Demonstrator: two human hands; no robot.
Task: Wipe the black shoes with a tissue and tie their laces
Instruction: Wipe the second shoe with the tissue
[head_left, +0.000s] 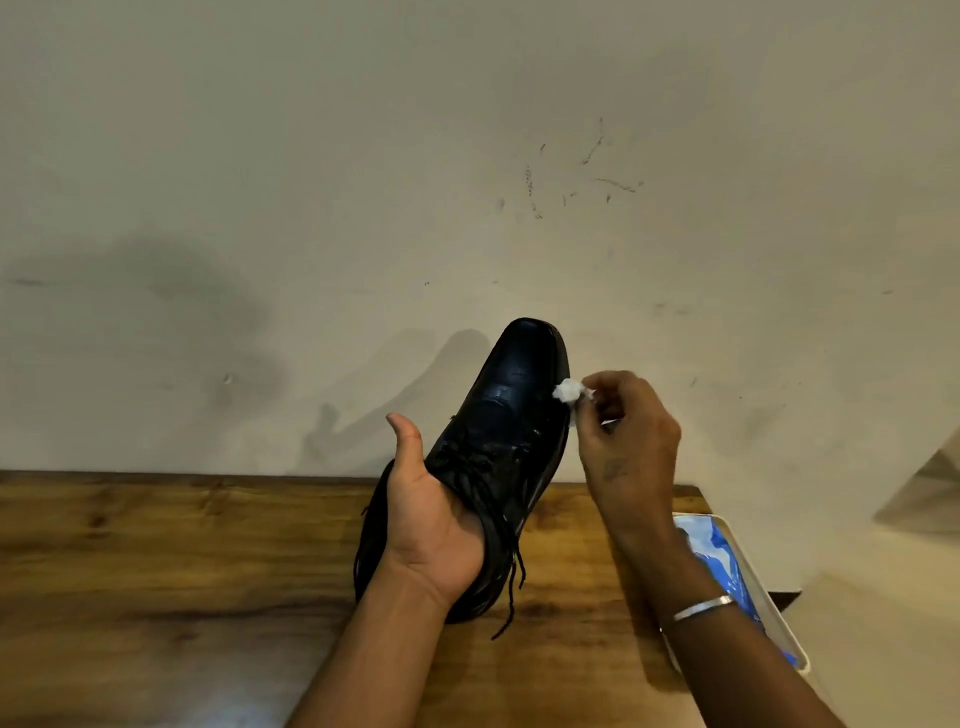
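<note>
Gripping the black shoe (511, 410) with the left hand (431, 525), fingers tucked inside its opening, toe raised above the wooden table's (156, 571) back edge, untied laces (511, 603) dangling. Pinching a balled white tissue (567, 388) in the right hand's (626, 436) curled fingers, pressed to the shoe's right side near the toe.

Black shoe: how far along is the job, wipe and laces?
Done: nothing is plainly finished, though the black shoe shows glossy patches on its upper. In hand: the left hand holds it toe-up, and the right hand pinches a wadded tissue against the side near the toe. Left: the laces hang loose and untied. No second shoe is in view.
</note>
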